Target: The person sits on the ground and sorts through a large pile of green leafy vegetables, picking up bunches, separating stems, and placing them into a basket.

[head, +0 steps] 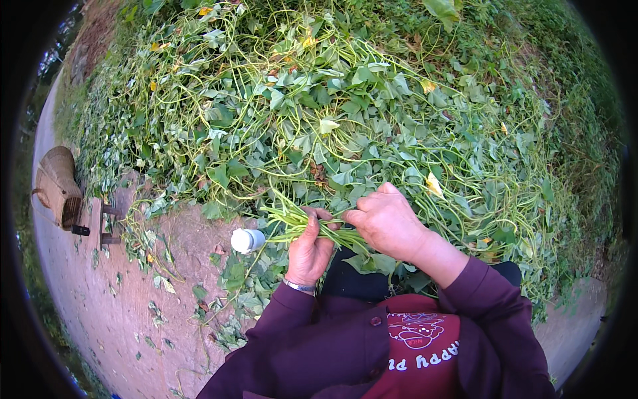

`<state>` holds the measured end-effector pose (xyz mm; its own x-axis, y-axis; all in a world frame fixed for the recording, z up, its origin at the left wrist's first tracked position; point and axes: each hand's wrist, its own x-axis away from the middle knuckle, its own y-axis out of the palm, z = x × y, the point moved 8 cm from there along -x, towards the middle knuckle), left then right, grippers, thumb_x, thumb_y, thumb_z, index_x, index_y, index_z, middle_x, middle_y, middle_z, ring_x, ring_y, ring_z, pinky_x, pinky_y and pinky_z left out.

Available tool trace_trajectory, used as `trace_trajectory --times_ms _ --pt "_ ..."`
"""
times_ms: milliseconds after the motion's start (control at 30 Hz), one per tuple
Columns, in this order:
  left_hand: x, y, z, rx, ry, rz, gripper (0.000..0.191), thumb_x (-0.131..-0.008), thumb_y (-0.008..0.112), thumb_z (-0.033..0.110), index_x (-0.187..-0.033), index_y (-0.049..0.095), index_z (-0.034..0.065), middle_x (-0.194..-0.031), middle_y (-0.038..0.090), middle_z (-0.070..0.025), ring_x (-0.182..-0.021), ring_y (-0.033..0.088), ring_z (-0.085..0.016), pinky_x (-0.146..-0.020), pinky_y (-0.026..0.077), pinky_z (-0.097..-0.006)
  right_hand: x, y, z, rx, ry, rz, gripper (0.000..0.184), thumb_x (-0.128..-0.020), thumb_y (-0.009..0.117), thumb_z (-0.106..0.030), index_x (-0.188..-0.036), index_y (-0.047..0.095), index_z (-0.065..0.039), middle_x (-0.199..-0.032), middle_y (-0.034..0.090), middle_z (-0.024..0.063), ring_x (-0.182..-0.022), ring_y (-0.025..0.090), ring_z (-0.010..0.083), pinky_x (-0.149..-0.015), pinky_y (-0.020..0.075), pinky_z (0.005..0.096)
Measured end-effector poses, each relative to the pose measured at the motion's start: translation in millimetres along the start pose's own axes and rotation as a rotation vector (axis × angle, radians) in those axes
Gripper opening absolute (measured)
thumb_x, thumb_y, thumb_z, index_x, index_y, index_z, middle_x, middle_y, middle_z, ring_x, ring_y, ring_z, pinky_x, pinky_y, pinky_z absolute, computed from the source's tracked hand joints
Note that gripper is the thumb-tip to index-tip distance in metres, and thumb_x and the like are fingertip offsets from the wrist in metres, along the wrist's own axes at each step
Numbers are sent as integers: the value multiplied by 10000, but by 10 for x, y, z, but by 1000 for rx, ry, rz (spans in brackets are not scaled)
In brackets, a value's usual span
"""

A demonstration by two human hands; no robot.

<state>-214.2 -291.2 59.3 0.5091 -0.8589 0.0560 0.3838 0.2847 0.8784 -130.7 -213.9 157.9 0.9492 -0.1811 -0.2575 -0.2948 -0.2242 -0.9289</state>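
My left hand [311, 244] is wrapped around a bundle of cut green leaf stems [289, 222], whose bare ends stick out to the left. Close to the right side of the bundle, my right hand [386, 219] is bent closed, its thumb and forefinger pinching what looks like a thin green stem beside my left fingertips. Its palm is turned away, so anything deeper in the grip is hidden. Some leaves [371, 263] hang under the right hand, above my lap. A large heap of leafy vines [299, 134], probably sweet potato, spreads in front of me.
A white capped bottle [247, 241] stands left of the bundle. Farther left, a small wooden stool [99, 224] stands near a woven basket [57, 187] with a strap. Loose leaves [157, 314] are scattered over the concrete ground [124, 349]. Grass [583, 99] borders the right side.
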Motion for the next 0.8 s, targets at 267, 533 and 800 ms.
trace_trajectory --times_ms 267,533,800 --pt "-22 38 122 109 50 2 132 -883 597 154 -968 516 94 -907 531 -49 -840 465 -148 -774 397 -323 114 -125 465 -97 253 123 330 -786 614 -202 -1097 607 -90 -876 600 99 -910 553 279 -805 428 397" --pt "-2 9 360 -122 134 43 172 -900 578 242 -961 507 97 -924 550 -47 -1011 487 -243 -915 375 -401 87 119 330 -540 116 -140 259 -861 547 -197 -1051 591 -27 -870 618 137 -884 574 322 -828 444 400" --pt "-37 -43 390 29 130 -22 207 -908 556 273 -945 475 86 -911 536 -45 -1153 466 -308 -1076 282 -484 89 112 243 -162 55 -39 100 -760 570 -129 -787 647 -187 -665 541 21 -714 576 250 -705 419 382"
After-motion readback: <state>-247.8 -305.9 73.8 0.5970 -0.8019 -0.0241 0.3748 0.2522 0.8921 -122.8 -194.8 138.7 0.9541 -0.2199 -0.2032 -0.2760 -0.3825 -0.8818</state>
